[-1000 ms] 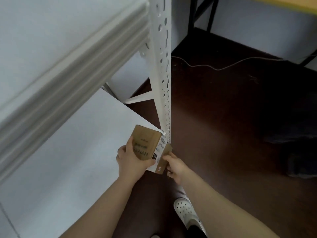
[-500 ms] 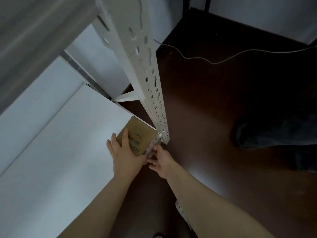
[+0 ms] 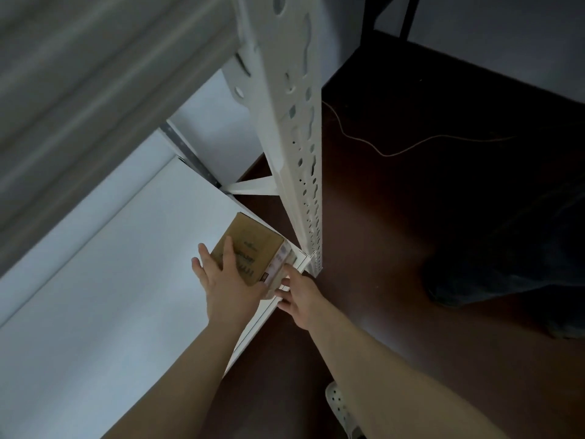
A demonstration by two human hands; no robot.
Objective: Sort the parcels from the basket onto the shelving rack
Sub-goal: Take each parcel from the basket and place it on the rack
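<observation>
The parcel (image 3: 250, 245) lies at the shelf (image 3: 126, 280) front corner beside the post (image 3: 300, 185), left hand (image 3: 231, 286) straight-fingered against it, right hand (image 3: 299, 299) grip unclear; a stray nudge could tip it off the edge.

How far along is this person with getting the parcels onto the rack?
Done: one brown parcel lies on the white shelf, at its corner by the upright post. In hand: the left hand rests flat-fingered on it and the right hand touches its labelled end, so it isn't released yet. Left: letting go and fetching more. The basket is out of view, so how many remain can't be told.
</observation>
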